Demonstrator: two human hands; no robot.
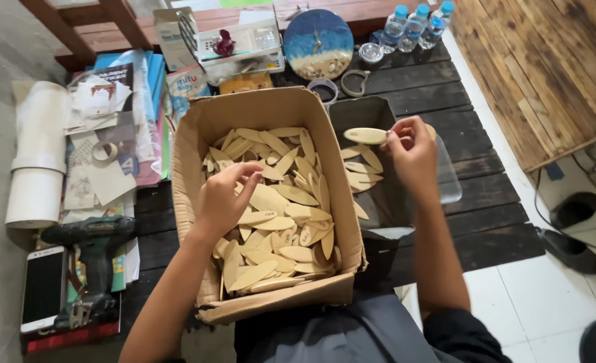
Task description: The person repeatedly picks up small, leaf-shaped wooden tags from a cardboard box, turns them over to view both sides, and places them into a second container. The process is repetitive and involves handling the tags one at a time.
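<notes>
A: Start at the left edge. What's there?

B: A white paper roll standing by loose papers, and below it a white smartphone beside a dark green cordless drill.

A: And the left hand?

B: The left hand is down inside the cardboard box, fingers curled narrow and pinching at one of the leaf-shaped wooden pieces heaped there. Whether it has one lifted clear, I cannot tell.

A: Further right?

B: A clear plastic container sits just beside the box on the dark slatted table, with a few of the same pieces lying in it.

A: The right hand?

B: The right hand hovers over that container, thumb and fingertips closed on a single wooden piece, held flat. Behind stand three water bottles.
</notes>
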